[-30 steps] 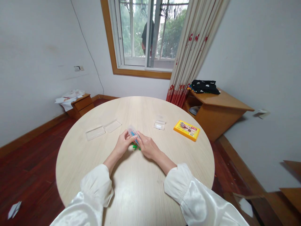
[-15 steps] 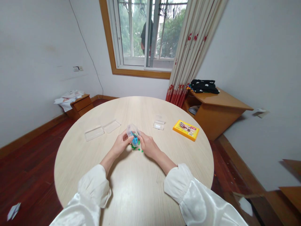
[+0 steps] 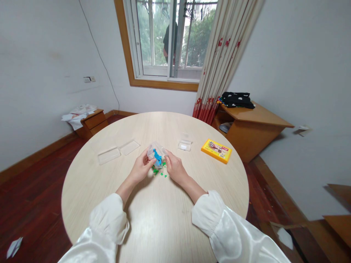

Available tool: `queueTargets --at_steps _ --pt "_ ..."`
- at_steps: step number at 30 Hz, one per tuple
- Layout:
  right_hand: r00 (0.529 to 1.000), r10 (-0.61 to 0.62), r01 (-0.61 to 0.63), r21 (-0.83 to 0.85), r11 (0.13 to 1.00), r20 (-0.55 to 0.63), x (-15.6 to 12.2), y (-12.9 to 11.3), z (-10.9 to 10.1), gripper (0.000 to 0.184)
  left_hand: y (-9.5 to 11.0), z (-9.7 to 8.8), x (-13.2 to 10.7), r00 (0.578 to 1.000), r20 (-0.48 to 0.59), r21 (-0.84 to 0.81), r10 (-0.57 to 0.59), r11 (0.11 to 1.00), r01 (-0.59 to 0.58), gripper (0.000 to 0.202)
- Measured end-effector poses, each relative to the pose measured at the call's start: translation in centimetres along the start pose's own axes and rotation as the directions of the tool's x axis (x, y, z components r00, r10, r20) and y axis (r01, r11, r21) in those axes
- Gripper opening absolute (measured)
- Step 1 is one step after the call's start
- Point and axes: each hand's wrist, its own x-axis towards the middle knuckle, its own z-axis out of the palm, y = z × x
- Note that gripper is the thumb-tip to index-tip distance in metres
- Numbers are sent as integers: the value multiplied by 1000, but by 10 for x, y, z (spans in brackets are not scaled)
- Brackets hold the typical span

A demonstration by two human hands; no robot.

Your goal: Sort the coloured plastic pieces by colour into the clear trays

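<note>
Both hands hold a small clear plastic box tilted over the middle of the round wooden table. My left hand grips its left side and my right hand grips its right side, fingers closed on it. Blue pieces show inside the box near its lower edge. Small green pieces lie scattered on the table just under the box, between my hands.
Two flat clear lids lie to the left, another small clear box and a yellow packet to the right. A wooden desk with dark cloth stands beyond the table; a low cabinet stands at the left wall.
The clear box has been tipped further and lifted a little. More green pieces now lie on the table, and the blue pieces have slid toward the box's lower edge.
</note>
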Motion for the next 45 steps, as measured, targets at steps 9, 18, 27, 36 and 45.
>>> queueTargets --at_steps 9,18,27,36,45 --pt "994 -24 19 -51 999 -110 2 2 -6 37 -1 -4 0 998 -63 64 27 998 -23 48" --pt "994 59 -62 -32 998 -94 2 -2 -8 32 -10 -8 3 987 -112 154 113 983 -95 33" --pt "990 126 -126 5 992 -67 1 3 -5 35 -17 -9 4 985 -113 235 130 967 -101 29" --pt "985 166 -167 -3 986 -36 0 7 -8 46 -23 -16 2 985 -119 310 125 947 -83 30" --pt "988 150 -149 34 988 -24 -2 11 -7 40 -15 -14 0 970 -152 255 191 956 -148 34"
